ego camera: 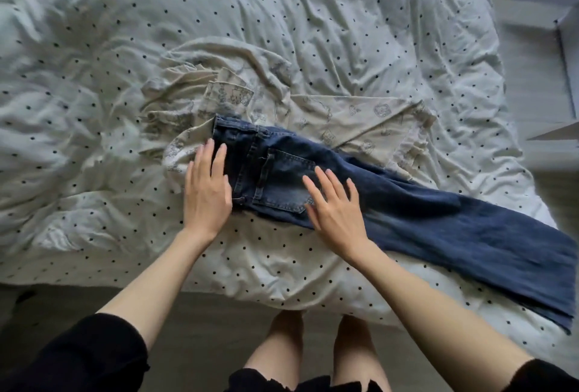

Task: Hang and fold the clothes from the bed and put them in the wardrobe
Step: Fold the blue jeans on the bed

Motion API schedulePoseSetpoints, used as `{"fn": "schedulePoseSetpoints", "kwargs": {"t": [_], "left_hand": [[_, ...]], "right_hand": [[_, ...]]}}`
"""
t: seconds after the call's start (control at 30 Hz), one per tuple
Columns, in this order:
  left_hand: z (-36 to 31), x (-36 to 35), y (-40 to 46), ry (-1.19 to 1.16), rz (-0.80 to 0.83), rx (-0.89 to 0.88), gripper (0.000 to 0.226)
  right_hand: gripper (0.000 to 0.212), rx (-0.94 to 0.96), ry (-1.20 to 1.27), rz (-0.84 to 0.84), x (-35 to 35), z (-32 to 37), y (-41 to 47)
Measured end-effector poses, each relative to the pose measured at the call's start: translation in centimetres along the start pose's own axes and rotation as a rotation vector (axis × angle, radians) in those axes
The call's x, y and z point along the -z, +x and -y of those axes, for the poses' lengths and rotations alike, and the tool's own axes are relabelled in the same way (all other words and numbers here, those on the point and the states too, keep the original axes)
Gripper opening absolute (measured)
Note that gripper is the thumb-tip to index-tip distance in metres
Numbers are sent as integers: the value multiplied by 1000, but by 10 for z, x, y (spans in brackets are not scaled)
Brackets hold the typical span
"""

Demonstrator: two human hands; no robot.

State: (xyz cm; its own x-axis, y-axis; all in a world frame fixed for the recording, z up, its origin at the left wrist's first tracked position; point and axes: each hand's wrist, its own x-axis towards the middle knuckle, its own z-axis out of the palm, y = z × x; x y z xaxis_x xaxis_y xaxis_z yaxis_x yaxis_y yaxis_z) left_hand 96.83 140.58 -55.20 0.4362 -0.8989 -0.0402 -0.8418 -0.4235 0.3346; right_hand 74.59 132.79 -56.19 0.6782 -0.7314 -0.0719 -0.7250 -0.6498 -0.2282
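Head view: dark blue denim jeans (391, 200) halved lengthwise on polka-dot bed (344, 31), unfolded crosswise. Left hand (208, 186), right hand (333, 206) flat, fingers straight, pressing waist. Cream printed garment (313, 116) beneath, untouched. Wardrobe stage outstanding.

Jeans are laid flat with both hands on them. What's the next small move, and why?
Probably fold the leg end up to the waistband: the jeans already lie flat, legs together, under the open left hand and right hand.
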Motion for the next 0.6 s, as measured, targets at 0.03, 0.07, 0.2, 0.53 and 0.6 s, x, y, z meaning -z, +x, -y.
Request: {"fn": "schedulePoseSetpoints", "kwargs": {"t": [0.03, 0.07, 0.2, 0.53, 0.6], "left_hand": [[1, 2, 8, -61, -13, 55, 56], [2, 5, 17, -139, -6, 114, 56], [3, 5, 39, -255, 51, 275, 52], [-4, -7, 54, -44, 62, 263, 43], [-5, -2, 54, -96, 75, 240, 37]], "right_hand": [[52, 23, 18, 18, 1, 5, 14], [54, 29, 26, 67, 1, 10, 29], [55, 16, -13, 293, -9, 13, 85], [71, -21, -29, 212, -47, 31, 76], [71, 35, -42, 168, -50, 39, 60]]}}
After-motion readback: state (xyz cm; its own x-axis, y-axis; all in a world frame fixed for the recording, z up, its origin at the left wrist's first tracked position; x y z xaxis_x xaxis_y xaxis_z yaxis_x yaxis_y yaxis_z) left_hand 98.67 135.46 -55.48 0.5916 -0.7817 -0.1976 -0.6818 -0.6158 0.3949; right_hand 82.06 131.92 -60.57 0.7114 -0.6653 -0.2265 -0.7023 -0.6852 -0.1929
